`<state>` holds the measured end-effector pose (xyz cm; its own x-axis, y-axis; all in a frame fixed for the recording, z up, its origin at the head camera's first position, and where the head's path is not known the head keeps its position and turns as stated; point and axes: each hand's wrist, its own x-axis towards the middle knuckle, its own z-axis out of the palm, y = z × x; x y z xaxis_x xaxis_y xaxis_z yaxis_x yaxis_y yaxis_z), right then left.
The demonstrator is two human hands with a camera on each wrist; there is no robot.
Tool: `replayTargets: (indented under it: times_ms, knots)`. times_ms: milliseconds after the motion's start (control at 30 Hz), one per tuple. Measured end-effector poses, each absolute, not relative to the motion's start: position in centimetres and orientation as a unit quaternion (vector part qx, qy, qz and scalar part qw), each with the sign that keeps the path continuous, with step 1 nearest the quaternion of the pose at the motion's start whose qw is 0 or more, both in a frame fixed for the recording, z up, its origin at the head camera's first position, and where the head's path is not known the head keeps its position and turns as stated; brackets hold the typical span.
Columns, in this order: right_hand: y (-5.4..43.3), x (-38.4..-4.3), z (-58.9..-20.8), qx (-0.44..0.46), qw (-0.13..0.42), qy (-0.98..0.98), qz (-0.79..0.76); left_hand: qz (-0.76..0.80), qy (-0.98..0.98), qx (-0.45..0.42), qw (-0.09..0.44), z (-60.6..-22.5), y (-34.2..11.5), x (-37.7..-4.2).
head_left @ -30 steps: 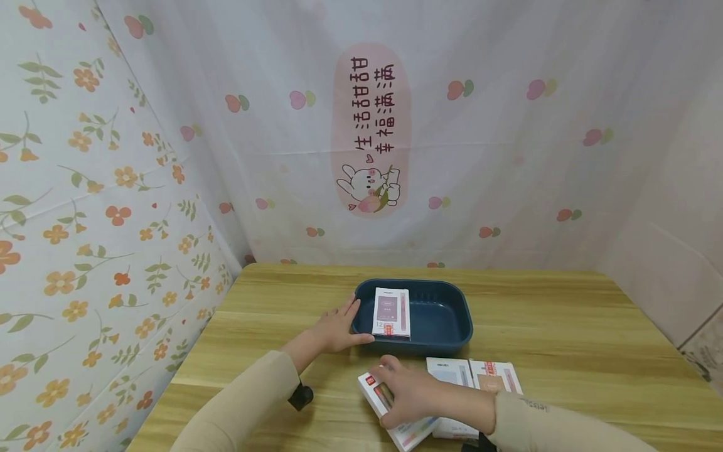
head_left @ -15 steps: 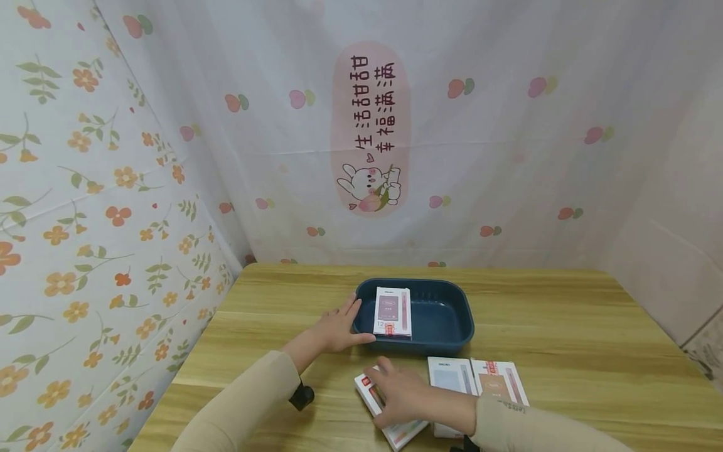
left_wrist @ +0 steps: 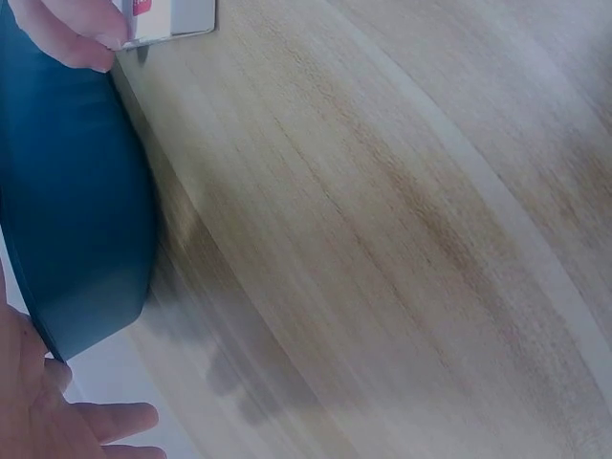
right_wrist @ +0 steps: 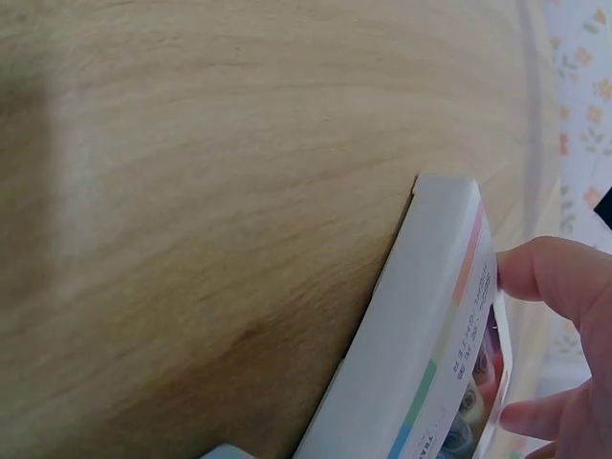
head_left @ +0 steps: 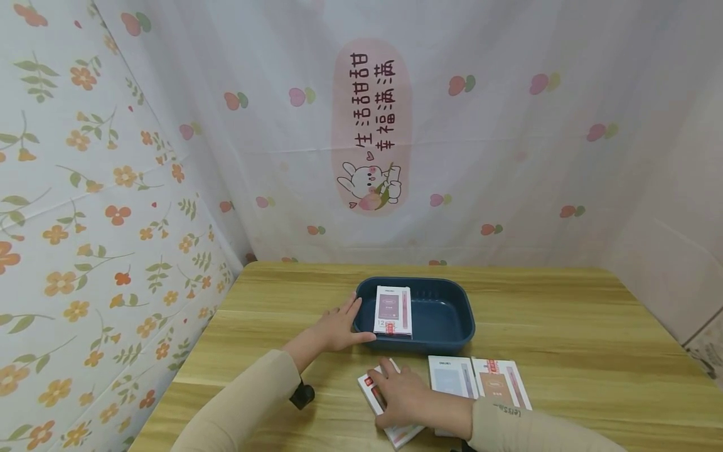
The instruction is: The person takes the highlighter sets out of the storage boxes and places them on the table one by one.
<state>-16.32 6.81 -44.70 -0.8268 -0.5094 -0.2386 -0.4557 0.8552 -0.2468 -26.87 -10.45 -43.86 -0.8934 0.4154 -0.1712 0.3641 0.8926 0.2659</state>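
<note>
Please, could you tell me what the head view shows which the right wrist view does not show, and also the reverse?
Only the head view: the left hand at the blue container, the purple-labelled box inside it, and the rabbit print.

Only the right wrist view: the small lettering on the held white box, and separate rounded shapes behind its window.

Both: the right hand gripping that box, the wooden table and the floral curtain.

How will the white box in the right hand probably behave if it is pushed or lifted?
The white box should feel fairly stiff, because its edges look straight. It is unlikely to roll, since its sides are flat. Rounded coloured pieces show inside it, so they may shift a little if it tilts.
</note>
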Motion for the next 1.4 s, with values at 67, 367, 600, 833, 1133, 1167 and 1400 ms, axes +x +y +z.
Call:
replayTargets:
  times_ms: [67, 367, 600, 833, 1133, 1167, 1400]
  knots:
    - [6.8, -16.3, -44.7, -0.249, 0.147, 0.954, -0.085, 0.115, 0.966, 0.204, 0.112, -43.9, -10.5, -26.9]
    - [6.9, -16.0, -44.9, -0.251, 0.11, 0.959, -0.067, 0.115, 0.966, 0.208, 0.106, -43.9, -10.5, -26.9]
    - [7.0, -16.1, -45.3, -0.27, 0.106, 0.956, -0.049, 0.111, 0.966, 0.206, 0.11, -43.9, -10.5, -26.9]
    - [7.5, -15.8, -45.3, -0.297, 0.117, 0.947, -0.038, 0.106, 0.967, 0.206, 0.109, -43.9, -10.5, -26.9]
    - [8.2, -16.3, -44.6, -0.346, 0.169, 0.921, -0.056, 0.108, 0.966, 0.208, 0.11, -43.8, -10.5, -26.9]
    - [8.3, -16.3, -44.6, -0.351, 0.169, 0.92, -0.054, 0.109, 0.966, 0.208, 0.11, -43.8, -10.5, -26.9]
    - [8.5, -16.5, -44.6, -0.357, 0.17, 0.918, -0.031, 0.109, 0.965, 0.208, 0.114, -43.7, -10.4, -26.8]
